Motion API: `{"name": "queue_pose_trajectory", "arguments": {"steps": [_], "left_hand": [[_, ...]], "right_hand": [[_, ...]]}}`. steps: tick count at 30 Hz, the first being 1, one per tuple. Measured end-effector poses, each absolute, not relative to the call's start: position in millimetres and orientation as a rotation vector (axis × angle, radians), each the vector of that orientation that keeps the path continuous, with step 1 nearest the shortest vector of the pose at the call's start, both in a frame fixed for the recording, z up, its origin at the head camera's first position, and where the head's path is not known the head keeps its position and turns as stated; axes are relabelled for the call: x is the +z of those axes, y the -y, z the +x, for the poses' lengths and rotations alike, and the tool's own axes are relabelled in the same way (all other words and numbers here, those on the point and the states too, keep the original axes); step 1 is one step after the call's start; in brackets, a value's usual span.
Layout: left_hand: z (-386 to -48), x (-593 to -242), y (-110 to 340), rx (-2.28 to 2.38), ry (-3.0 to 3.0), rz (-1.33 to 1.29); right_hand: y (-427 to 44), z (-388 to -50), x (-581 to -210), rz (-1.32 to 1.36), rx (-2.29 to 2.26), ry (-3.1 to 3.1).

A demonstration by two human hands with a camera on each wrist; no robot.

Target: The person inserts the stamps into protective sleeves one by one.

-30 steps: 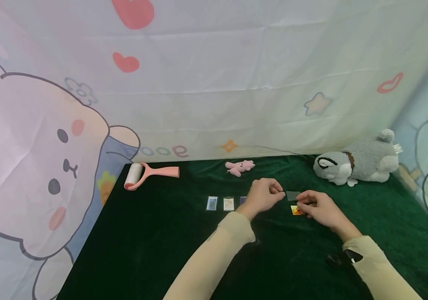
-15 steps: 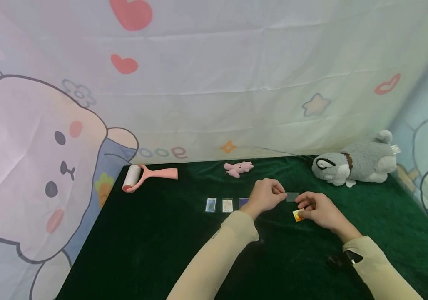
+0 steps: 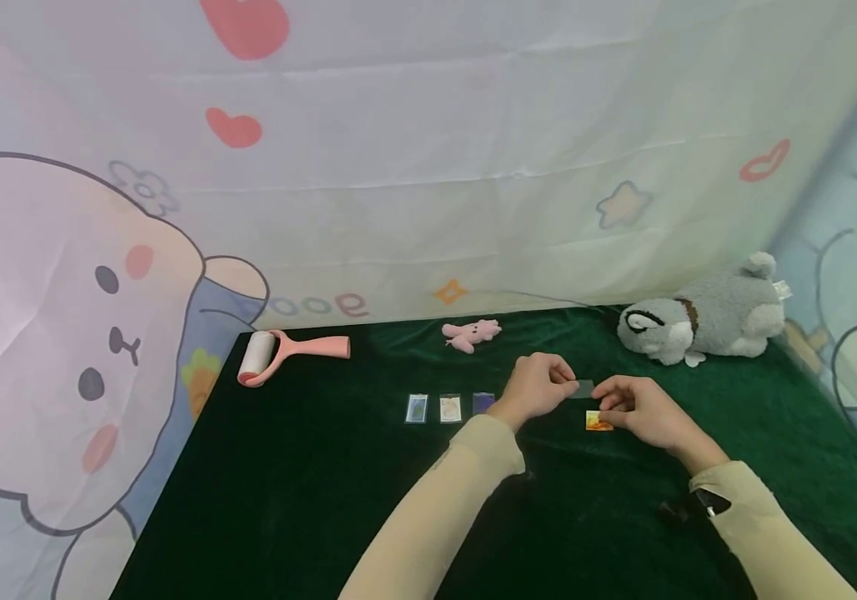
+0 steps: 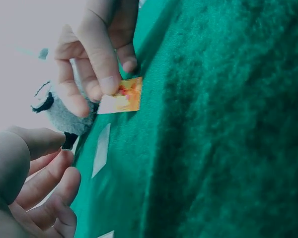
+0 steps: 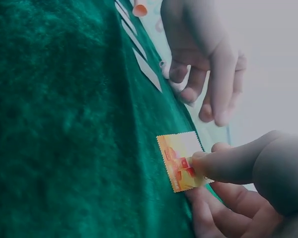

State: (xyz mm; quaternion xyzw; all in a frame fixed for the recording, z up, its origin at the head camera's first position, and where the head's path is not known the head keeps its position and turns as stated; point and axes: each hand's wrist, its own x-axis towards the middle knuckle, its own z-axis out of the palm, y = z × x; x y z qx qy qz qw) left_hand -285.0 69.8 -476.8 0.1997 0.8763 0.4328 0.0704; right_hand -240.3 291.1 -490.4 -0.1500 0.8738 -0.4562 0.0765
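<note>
My right hand point(image 3: 646, 410) pinches a yellow and orange postage stamp point(image 5: 176, 163) with serrated edges between thumb and fingers. The stamp point(image 4: 125, 96) also shows in the left wrist view, above the cloth. My left hand point(image 3: 537, 386) pinches a small clear plastic sleeve point(image 3: 582, 389) at its left edge. The sleeve's right edge lies close by the right fingertips; whether they touch it I cannot tell. A blue stamp point(image 3: 417, 408), a cream one point(image 3: 450, 407) and a purple one point(image 3: 483, 402) lie in a row to the left, the purple partly hidden by my left hand.
Dark green cloth point(image 3: 308, 483) covers the table. A pink lint roller point(image 3: 293, 352) lies at the back left, a small pink plush toy point(image 3: 471, 334) at the back middle, and a grey plush toy point(image 3: 706, 317) at the back right. A printed curtain point(image 3: 398, 167) hangs behind.
The stamp in my right hand tilted half a second ago and is level again now. Both hands stay close together around the sleeve. The head view has shifted slightly.
</note>
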Motion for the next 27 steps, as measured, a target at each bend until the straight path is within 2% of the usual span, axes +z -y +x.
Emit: {"name": "queue_pose_trajectory", "arguments": {"steps": [15, 27], "left_hand": [[-288, -485, -88, 1.144, -2.767, 0.441], [-292, -489, -92, 1.096, -2.820, 0.458]], "right_hand": [[-297, -237, -491, -0.341, -1.446, -2.538], [-299, -238, -489, -0.353, -1.393, -2.581]]}}
